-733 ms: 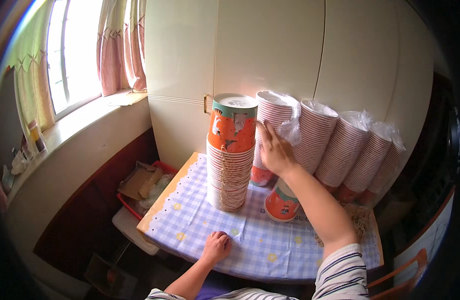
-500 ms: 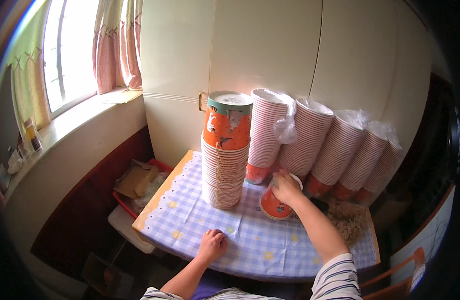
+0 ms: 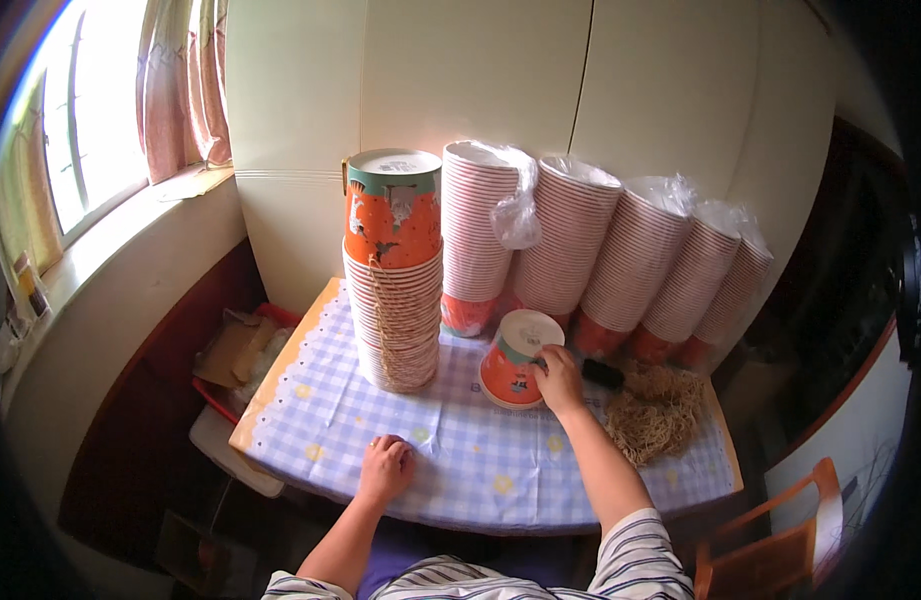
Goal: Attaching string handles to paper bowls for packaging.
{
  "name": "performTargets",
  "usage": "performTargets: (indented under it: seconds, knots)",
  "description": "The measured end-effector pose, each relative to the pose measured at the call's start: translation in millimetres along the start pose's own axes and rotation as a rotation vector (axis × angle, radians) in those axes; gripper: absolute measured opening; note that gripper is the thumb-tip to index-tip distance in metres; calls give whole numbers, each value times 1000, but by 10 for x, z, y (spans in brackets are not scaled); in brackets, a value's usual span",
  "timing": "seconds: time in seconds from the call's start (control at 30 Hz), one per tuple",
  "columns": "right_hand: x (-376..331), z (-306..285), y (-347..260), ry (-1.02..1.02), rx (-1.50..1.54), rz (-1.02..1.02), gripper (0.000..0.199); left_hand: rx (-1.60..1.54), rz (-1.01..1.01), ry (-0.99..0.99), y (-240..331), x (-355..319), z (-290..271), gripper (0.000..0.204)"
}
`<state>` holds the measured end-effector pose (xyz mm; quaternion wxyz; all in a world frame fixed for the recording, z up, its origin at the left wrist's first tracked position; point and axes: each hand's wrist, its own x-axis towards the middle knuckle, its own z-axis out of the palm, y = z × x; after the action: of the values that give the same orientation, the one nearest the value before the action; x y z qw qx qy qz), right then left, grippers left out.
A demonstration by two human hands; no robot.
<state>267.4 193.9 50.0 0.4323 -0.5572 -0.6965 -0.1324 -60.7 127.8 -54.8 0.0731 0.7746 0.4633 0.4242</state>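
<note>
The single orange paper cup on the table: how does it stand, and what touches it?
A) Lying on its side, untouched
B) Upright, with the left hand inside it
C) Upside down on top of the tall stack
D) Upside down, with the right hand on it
D: the cup stands with its white base up on the checked tablecloth, and the right hand rests against its side.

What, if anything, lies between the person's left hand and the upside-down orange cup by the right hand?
Nothing visible. The left hand rests on the checked tablecloth, and only bare cloth lies between it and the upside-down orange cup, which the right hand touches. The tall cup stack stands off to the side.
</note>
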Motion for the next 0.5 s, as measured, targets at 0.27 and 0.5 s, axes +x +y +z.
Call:
performTargets:
  seconds: [0.27,0.5]
  knots:
    - [130,-182,-13,-11,155,173,17,10,23,37,-18,38,29,9]
    - [-21,-516,-237,112,231,179,21,-401,-344,-38,175,148,131,20]
